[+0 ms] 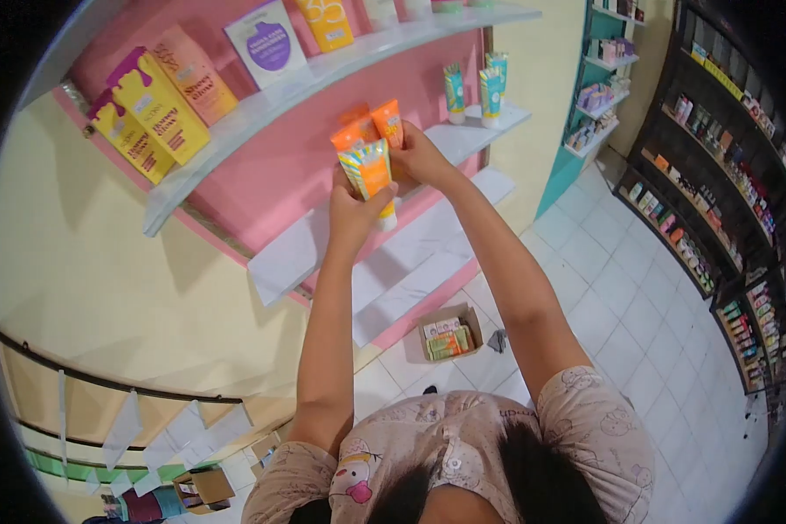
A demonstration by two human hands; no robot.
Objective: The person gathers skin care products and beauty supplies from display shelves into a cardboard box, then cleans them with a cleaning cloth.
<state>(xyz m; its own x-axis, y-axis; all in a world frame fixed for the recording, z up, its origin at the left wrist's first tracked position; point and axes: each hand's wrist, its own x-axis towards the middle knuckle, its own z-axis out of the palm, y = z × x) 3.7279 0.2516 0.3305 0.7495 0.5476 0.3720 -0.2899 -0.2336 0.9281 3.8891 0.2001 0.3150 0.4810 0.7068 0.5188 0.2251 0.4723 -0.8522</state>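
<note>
My left hand (pixel 358 210) is wrapped round a white, yellow and orange tube (pixel 374 173), held upright with its white cap down. Just right of it, my right hand (pixel 421 157) grips an orange tube (pixel 388 122). More orange packaging (pixel 349 133) shows behind the white and yellow tube; which hand touches it is hidden. Both hands are in front of the pink-backed middle shelf (pixel 297 249). Teal tubes (pixel 491 92) stand on the right end of that shelf.
Above is a shelf (pixel 301 83) with yellow boxes (pixel 162 109), a peach box (pixel 196 79) and a white-purple box (pixel 266 44). An open carton (pixel 450 334) of products lies on the tiled floor. Dark stocked shelves (pixel 707 148) stand at right.
</note>
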